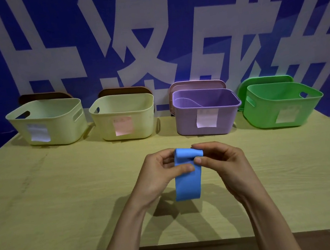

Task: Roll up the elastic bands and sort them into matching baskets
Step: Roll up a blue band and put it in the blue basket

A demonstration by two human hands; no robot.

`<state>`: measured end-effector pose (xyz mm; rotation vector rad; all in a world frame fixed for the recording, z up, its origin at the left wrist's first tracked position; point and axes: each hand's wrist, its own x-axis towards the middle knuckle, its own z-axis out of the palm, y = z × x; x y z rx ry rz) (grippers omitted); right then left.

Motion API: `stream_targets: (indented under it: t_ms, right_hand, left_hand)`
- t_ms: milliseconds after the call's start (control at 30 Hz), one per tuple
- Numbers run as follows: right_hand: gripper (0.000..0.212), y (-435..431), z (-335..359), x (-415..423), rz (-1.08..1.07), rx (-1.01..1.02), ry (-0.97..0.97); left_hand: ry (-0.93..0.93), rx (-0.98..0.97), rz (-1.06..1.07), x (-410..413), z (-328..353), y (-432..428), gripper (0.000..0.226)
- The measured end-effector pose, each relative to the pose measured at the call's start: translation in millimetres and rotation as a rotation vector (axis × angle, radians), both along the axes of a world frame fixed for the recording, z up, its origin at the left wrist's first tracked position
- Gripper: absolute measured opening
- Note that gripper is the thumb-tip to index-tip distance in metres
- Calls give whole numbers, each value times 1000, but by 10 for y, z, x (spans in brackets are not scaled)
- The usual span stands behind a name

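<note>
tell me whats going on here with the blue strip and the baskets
A person is rolling up a blue elastic band above the table: the left hand and right hand both pinch its rolled top end, while the rest hangs down unrolled. Along the back stand a pale yellow basket, a second pale yellow basket, a purple basket and a green basket, each with a paper label. The band is not yet in any basket.
</note>
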<state>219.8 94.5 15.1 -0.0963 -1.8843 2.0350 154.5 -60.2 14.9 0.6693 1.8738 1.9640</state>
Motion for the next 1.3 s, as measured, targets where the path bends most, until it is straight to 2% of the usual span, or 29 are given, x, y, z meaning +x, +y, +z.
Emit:
stream_targets:
  t_ms: [100,167,267,467,567,767,1067,1200,1300]
  right_hand:
    - [30,32,28,6,-7,27,7]
    - [30,32,34,8,12,55,4]
    - [29,37,31,18,42,80,-12]
    - [35,93,47,22,67,125,-45]
    - [28,70,6,-14,70,169,-79]
    - [24,107,-39,-53,74,84,-123]
    - [26,185,-61,-56,141,71,-126]
    - [26,198,-74,-15,243,120,-129]
    - [29,160,-71,-31,213,123,-135]
  left_hand:
    - [-5,4,-52,18,11,-3,33]
    - [-20,4,10,41,34,20,32]
    - [-67,28,82,40,30,54,41]
    - [-124,77,91,17,31,68,32]
    - [-138,112,114,5,45,81,27]
    - [-145,95,89,-58,29,55,11]
    - [-155,78,70,-62,-38,85,19]
    - [-105,83,87,-82,-44,78,23]
    - [-49,61,93,-63,-56,95,25]
